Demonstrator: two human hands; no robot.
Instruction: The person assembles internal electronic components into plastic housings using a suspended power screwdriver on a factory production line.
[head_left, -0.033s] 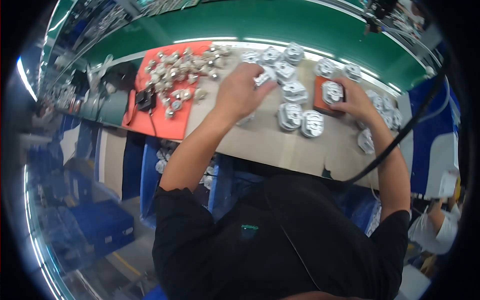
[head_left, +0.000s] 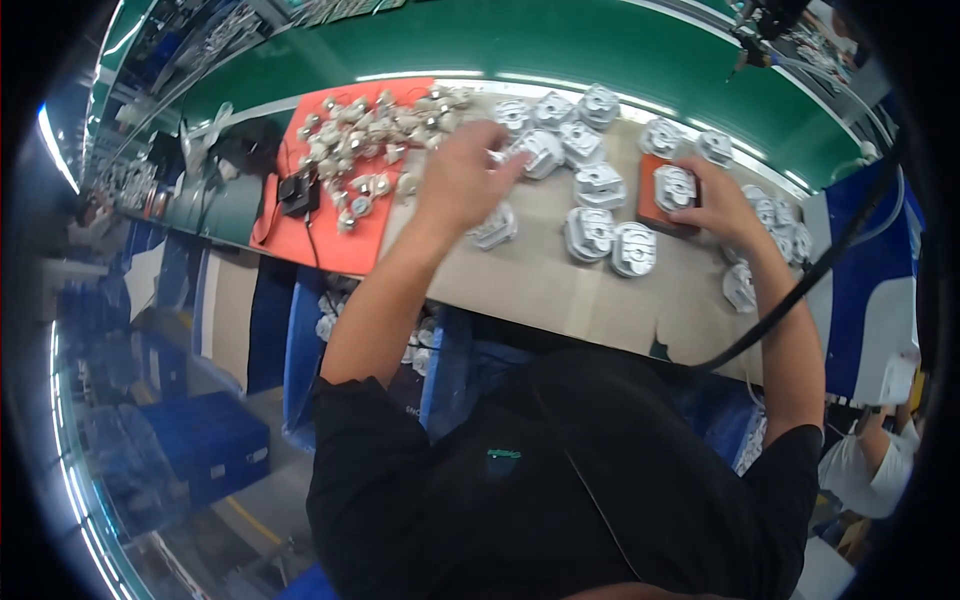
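Observation:
My left hand [head_left: 465,180] is over the table, thumb and fingers apart. Its thumb tip comes close to a white plastic housing [head_left: 541,154] in a loose group of similar parts. Another white housing [head_left: 494,228] lies just below this hand, partly covered by it. My right hand [head_left: 722,205] curls its thumb and fingers around a white rounded housing [head_left: 675,188] resting on an orange-brown block [head_left: 651,205]. To the left, an orange mat [head_left: 345,250] bears a heap of small cream-coloured parts with metal ends [head_left: 350,140].
More white housings [head_left: 590,233] stand mid-table, and several others [head_left: 785,228] cluster beyond my right forearm. A small black box [head_left: 297,196] with a cable sits on the mat. A thick black cable [head_left: 800,290] crosses at right. Below the table hangs a blue bin [head_left: 303,350].
My left hand has drawn left, away from the white housing it was touching. The right hand keeps its hold at the block. The whole view has shifted slightly.

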